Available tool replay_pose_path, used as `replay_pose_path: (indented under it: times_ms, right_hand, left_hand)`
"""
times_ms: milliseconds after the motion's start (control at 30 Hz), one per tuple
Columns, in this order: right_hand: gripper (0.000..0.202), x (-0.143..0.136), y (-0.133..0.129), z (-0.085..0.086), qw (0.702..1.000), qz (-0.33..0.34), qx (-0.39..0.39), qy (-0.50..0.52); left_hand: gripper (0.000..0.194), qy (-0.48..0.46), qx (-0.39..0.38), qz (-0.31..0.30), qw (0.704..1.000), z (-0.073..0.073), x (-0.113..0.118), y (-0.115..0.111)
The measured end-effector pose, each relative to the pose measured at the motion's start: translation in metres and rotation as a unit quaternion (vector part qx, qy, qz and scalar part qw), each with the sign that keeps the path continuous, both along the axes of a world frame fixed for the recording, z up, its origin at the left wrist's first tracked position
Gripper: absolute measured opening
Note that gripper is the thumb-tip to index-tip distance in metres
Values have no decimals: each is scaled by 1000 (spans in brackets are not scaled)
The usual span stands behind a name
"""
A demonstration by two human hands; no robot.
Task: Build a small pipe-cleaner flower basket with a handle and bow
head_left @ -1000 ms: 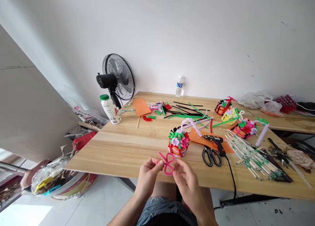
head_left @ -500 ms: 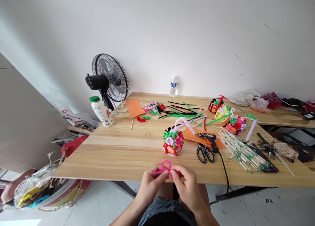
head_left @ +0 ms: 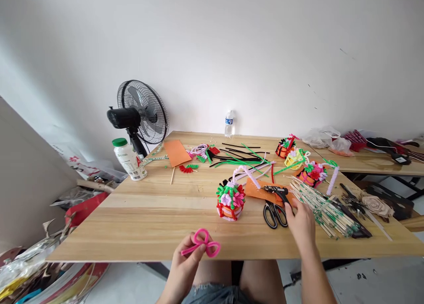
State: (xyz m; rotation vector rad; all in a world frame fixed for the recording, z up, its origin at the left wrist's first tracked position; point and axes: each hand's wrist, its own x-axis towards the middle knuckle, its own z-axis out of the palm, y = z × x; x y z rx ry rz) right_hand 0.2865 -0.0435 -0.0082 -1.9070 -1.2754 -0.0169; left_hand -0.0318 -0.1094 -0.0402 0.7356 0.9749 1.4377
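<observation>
My left hand (head_left: 188, 255) pinches a looped pink pipe cleaner bow (head_left: 206, 242) above the table's front edge. My right hand (head_left: 300, 220) is at the handle of the black glue gun (head_left: 276, 189), its fingers bent around the grip. The gun's front part lies over an orange sheet (head_left: 253, 190). Black-handled scissors (head_left: 274, 215) lie just left of my right hand. Beyond my left hand stands a small round basket (head_left: 231, 201) covered in pipe cleaner flowers, with a lilac handle.
A bundle of sticks (head_left: 326, 209) lies on the right of the table (head_left: 132, 224). Pipe cleaners (head_left: 245, 156) spread behind the basket, with more decorated baskets (head_left: 311, 173) at the back right. A white bottle (head_left: 130, 160) and a fan (head_left: 142, 112) stand at the left.
My right hand has let go of the pink pipe cleaner and moved right to the glue gun. My left hand has moved left with the bow. The view has shifted slightly.
</observation>
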Motion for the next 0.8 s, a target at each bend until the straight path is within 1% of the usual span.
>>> replay_pose_path:
  times_ms: [33,67,100,167,267,367,433,500,567,633,667,733,800]
  right_hand:
    - [30,17,12,-1,997,-20,-70,-10]
    - [28,30,21,-2,990,-15,-140,3]
    - [24,39,29,-4,987,-11,-158,13]
    - [14,47,40,-5,982,7,-185,43]
    - [7,47,48,-5,977,20,-188,97]
    - [6,48,48,-1,967,24,-188,170]
    - [9,49,44,2,957,22,-179,228]
    - [12,49,38,5,944,19,-159,289]
    - [12,47,33,7,929,23,-137,344]
    - [14,44,30,10,912,36,-122,389]
    - [15,43,29,11,905,45,-118,407]
    - [18,42,29,14,893,62,-113,431]
    - [21,44,29,18,888,72,-110,441]
  left_hand:
    - [40,-5,2,15,1000,-1,-7,3]
    - [40,-5,6,30,1000,-2,-13,7]
    - [40,0,11,40,999,-3,-19,11]
    - [41,14,22,51,998,-1,-32,20]
    - [38,22,60,57,996,8,-50,34]
    - [30,51,107,28,993,22,-70,52]
    - [28,96,103,-11,990,30,-83,68]
    - [33,134,70,-53,987,36,-91,88]
    - [37,147,35,-100,983,40,-92,109]
    - [40,140,16,-163,977,42,-88,128]
    - [41,135,6,-181,974,42,-84,136]
    - [42,129,-2,-195,972,40,-76,146]
    - [42,125,-1,-201,972,34,-71,150]
